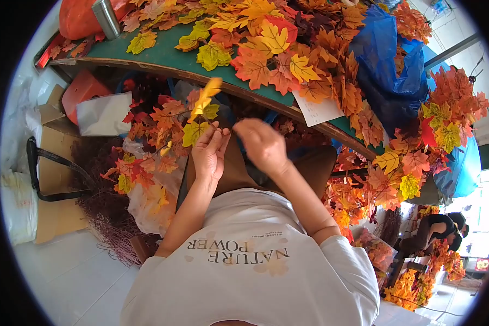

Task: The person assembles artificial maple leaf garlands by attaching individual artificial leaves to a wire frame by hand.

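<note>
My left hand (209, 155) is closed in a pinch at the lower end of an artificial maple leaf sprig (194, 132), above my lap. Yellow and orange leaves of the sprig stand up beyond my fingertips, and the uppermost yellow leaf is blurred. My right hand (262, 146) is just to the right, a little apart from the left, with its fingers curled in. It is slightly smeared by motion, and whatever it may hold is hidden. Close by on the left hangs a bunch of red and orange artificial maple leaves (146, 171).
A green-topped table (163, 51) in front carries heaped artificial leaves and a metal cylinder (106, 19). On its right hang a blue plastic bag (388, 70) and more leaf branches. Dark brushy stems (106, 201) and a cardboard box (65, 217) stand at left. Another person (437, 231) is at far right.
</note>
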The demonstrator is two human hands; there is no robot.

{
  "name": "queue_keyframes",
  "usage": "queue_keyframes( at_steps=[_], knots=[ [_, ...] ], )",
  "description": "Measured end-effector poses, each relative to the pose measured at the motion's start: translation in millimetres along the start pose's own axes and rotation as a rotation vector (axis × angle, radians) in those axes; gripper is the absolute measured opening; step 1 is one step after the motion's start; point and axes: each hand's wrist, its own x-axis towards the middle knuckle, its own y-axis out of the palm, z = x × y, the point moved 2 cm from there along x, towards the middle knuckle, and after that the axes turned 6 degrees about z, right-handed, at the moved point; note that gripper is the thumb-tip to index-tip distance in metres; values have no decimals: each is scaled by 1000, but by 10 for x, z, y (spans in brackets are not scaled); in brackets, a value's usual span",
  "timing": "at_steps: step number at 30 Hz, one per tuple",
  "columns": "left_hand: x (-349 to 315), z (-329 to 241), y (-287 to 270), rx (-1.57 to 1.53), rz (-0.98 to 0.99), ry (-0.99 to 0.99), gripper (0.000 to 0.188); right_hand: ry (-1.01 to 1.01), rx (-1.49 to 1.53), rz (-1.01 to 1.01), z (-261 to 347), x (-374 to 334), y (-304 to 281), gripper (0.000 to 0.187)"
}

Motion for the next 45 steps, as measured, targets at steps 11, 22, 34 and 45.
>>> queue_keyframes(
  at_steps=[11,22,34,45],
  knots=[
    [-21,-189,250,-77,181,81,16,-149,-787,220,-1209,891,-339,14],
    [-102,-188,269,-23,157,-7,12,720,275,-228,-1522,1135,-913,11],
    [-176,-151,440,104,193,56,11,946,1480,-299,-115,-70,193,13],
    [-174,-135,403,221,198,52,11,1034,1606,-322,41,-203,303,6]
  ],
)
